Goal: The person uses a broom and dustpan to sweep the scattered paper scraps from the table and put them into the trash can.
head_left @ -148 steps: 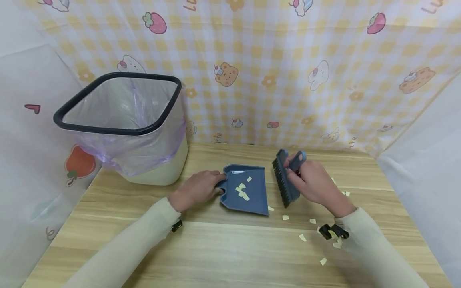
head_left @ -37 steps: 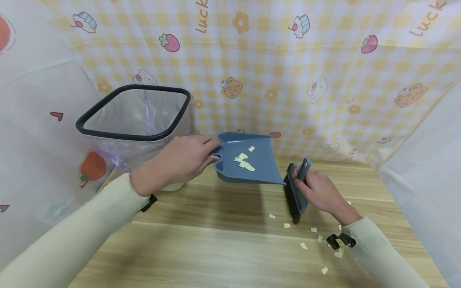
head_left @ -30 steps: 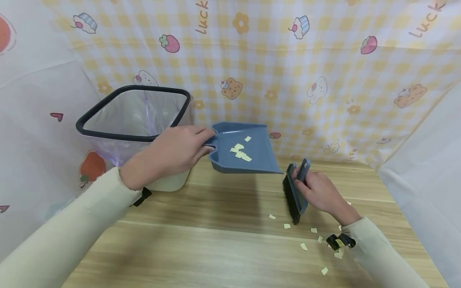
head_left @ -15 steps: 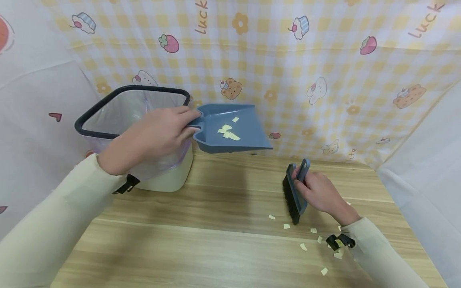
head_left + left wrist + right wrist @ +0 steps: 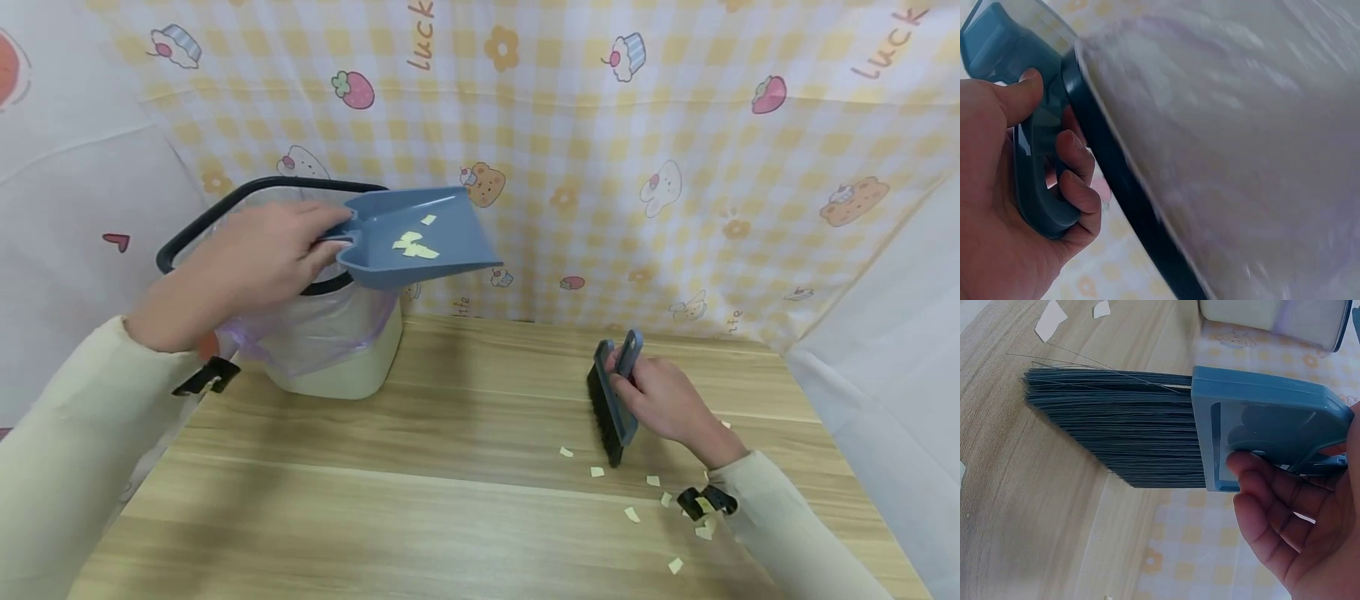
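Observation:
My left hand (image 5: 262, 254) grips the handle of a blue-grey dustpan (image 5: 450, 233), raised over the near right rim of the trash bin (image 5: 345, 367). Several pale yellow paper scraps (image 5: 412, 246) lie on the pan. In the left wrist view, thumb and fingers curl round the dustpan handle (image 5: 1038, 187) beside the bin's dark rim (image 5: 1116, 169). At the right, my right hand (image 5: 663, 400) holds a small brush (image 5: 615, 400) with its dark bristles toward the table. The right wrist view shows the bristles (image 5: 1116, 431) and fingers bent about the brush's blue body (image 5: 1260, 412).
Several more paper scraps (image 5: 632, 515) are scattered on the wooden table (image 5: 420, 517) near the brush and under the right wrist. The bin has a clear, purple-tinged liner and a black rim. A checked cloth (image 5: 570, 125) hangs behind the table.
My left hand has lifted the dustpan off the table and carried it left and up to the bin, the scraps still on it. The right hand with the brush has barely moved lately.

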Action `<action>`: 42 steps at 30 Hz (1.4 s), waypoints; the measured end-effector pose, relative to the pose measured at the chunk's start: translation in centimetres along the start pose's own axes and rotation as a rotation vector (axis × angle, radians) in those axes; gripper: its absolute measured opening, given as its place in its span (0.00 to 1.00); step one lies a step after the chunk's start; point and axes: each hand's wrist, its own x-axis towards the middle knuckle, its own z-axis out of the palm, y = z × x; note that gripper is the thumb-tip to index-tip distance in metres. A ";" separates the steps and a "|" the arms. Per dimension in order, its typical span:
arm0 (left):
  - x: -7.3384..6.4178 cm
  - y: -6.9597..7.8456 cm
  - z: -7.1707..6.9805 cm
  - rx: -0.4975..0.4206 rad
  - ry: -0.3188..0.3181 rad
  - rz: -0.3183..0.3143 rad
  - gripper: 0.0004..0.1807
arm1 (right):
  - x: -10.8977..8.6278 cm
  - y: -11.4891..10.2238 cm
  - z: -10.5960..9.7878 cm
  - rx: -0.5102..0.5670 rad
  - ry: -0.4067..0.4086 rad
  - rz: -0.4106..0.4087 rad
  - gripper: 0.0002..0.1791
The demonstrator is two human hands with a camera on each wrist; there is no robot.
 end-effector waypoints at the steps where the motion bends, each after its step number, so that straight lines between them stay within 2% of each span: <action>1: -0.2 -0.3 -0.1 0.002 0.001 -0.013 0.25 | 0.0 0.0 0.0 0.001 -0.001 0.003 0.05; 11: -2.3 -3.2 -0.7 -0.041 0.031 -0.083 0.21 | 0.1 0.0 -0.2 0.004 -0.005 0.013 0.05; 19: -4.0 -6.2 -0.7 -0.046 -0.032 -0.191 0.25 | 0.0 0.2 -0.1 -0.002 -0.004 0.017 0.04; 24: -5.2 -7.8 -0.5 -0.020 -0.033 -0.257 0.24 | -0.1 0.2 -0.2 -0.004 0.000 0.015 0.04; 32: -6.4 -9.6 -0.4 0.011 -0.019 -0.321 0.24 | -0.2 0.3 -0.2 -0.009 0.009 0.008 0.05; 42: -7.2 -11.1 0.0 0.084 -0.055 -0.412 0.29 | -0.3 0.4 -0.2 -0.006 0.013 0.003 0.05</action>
